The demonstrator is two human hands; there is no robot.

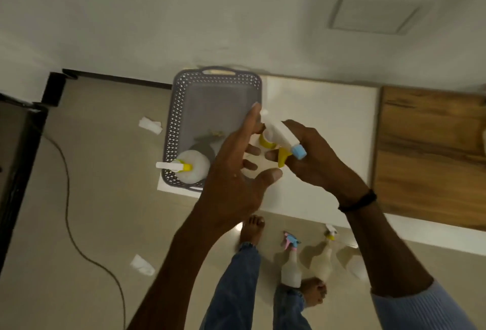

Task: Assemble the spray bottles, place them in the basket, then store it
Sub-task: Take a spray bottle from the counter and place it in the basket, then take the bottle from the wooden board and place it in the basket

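The person wore a ribbed light-blue sleeve pushed up the right forearm, a thin black band at the right wrist, blue jeans, and went barefoot.

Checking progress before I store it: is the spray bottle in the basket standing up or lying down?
Standing upright. The spray bottle stands in the near corner of the grey basket, its yellow-collared trigger head on top, pointing left over the rim.

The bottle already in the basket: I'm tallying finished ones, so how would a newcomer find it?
Start at the grey perforated basket on the white slab. In its near left corner stands one white bottle. Unlike the floor bottles by the feet, it sits inside the basket, its yellow-collared white sprayer pointing left over the rim.
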